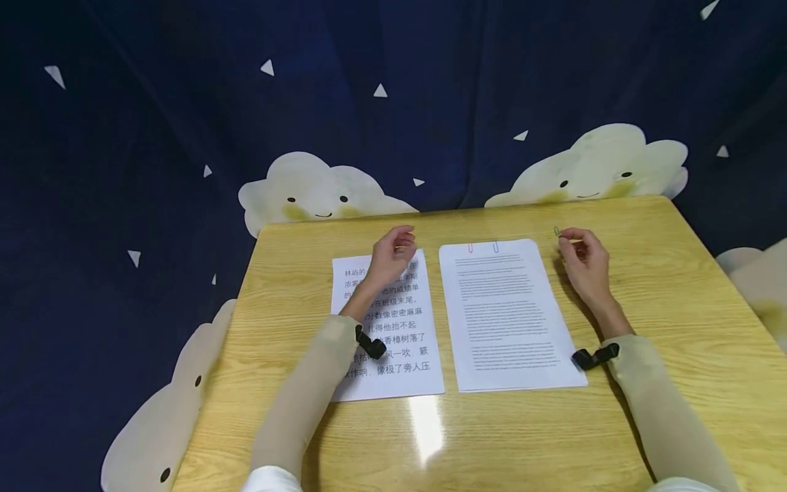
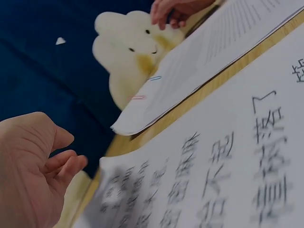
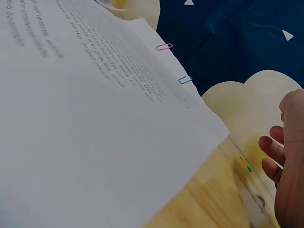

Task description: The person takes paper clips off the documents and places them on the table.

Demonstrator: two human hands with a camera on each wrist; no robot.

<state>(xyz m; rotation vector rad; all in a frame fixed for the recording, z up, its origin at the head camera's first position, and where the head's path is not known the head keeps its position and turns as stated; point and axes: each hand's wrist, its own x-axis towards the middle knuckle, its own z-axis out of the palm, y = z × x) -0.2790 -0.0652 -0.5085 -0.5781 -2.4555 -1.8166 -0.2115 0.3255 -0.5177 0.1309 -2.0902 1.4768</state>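
Observation:
My left hand (image 1: 393, 254) hovers over the top of a sheet with large Chinese print (image 1: 399, 369), its fingers loosely curled around nothing. On the right, my right hand (image 1: 587, 266) is bent at the fingers beside a green paper clip (image 1: 557, 231). In the right wrist view the green paper clip (image 3: 249, 169) lies apart from the visible fingers (image 3: 271, 148), next to a yellow paper clip (image 3: 241, 158). The thumb and index contact is hard to make out there. Between the hands lies a small-print sheet (image 1: 510, 321) with a red paper clip (image 1: 471, 247) and a blue paper clip (image 1: 495, 247) on its top edge.
The sheets lie side by side on a wooden table (image 1: 381, 444), with a narrow strip of wood between them. Behind the table's far edge hangs a dark blue curtain (image 1: 430, 137) with cloud pictures. Wood surface extends in front of the sheets and to both sides.

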